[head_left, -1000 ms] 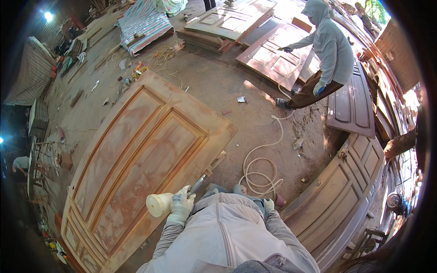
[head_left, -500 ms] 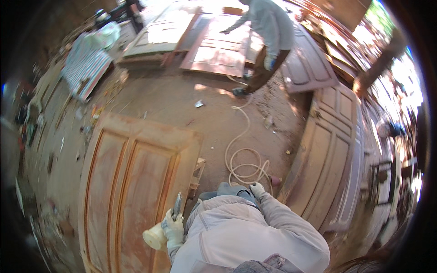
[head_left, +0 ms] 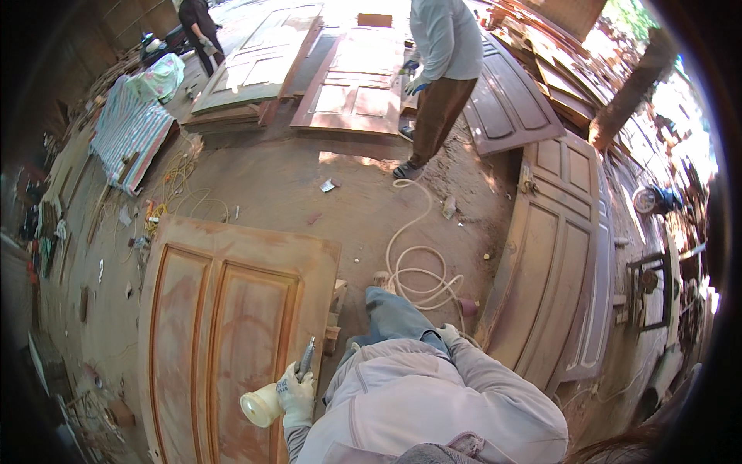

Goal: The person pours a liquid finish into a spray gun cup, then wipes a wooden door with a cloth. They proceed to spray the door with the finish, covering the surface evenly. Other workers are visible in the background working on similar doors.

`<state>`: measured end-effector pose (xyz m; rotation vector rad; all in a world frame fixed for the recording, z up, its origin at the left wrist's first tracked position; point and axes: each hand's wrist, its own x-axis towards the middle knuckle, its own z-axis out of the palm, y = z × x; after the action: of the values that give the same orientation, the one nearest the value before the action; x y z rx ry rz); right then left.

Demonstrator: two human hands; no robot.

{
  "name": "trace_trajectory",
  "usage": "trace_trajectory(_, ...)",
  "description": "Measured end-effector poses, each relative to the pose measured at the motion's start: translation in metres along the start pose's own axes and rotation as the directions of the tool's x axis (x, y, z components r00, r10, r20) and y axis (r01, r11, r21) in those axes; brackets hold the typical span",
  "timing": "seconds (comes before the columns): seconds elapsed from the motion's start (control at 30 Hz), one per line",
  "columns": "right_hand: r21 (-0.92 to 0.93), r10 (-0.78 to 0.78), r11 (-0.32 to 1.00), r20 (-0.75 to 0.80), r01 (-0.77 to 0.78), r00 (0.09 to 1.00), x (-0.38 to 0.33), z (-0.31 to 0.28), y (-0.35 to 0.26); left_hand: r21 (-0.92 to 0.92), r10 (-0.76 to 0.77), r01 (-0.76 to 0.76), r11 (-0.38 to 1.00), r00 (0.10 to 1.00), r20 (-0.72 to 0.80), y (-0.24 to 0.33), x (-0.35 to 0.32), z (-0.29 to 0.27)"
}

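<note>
Hidden: door panel [head_left: 255,325] cut off at lower rim; spray gun [head_left: 308,356] body mostly behind L hand [head_left: 296,393], trigger not visible; R hand [head_left: 448,334] small, partly lost by jacket [head_left: 417,402] & jeans [head_left: 396,317]
L hand: gloved, out by person's L side, fingers wrapped round spray gun, nozzle pointing up & away, pale cup [head_left: 260,406] out to L
R hand: gloved, low by R hip, elbow bent; can't tell how far fingers are curled or if they grip hose [head_left: 423,271] running nearby
Spray gun posn: over door panel's R edge
Writing: bluish print on L glove [head_left: 291,389], too small to read
</note>
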<state>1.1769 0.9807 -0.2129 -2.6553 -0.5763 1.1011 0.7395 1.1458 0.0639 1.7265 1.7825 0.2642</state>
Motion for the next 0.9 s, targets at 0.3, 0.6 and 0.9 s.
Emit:
trace_trajectory(0.3, 0.049, -0.044, 0.998, 0.123, 0.038, 0.991, 0.116, -0.051, -0.078, 0.014, -0.058, 0.059, 0.998, 0.996, -0.064, 0.077, 0.061, 0.027)
trace_trajectory(0.6, -0.013, -0.461, 0.887, -0.043, 0.461, 0.886, 0.260, -0.176, -0.319, -0.140, -0.230, 0.218, 0.966, 0.970, -0.076, 0.200, 0.165, 0.064)
trace_trajectory(0.9, -0.614, -0.930, 0.316, -0.052, 0.723, 0.363, 0.292, -0.316, -0.557, -0.290, -0.313, 0.277, 0.916, 0.946, -0.084, 0.253, 0.209, 0.087)
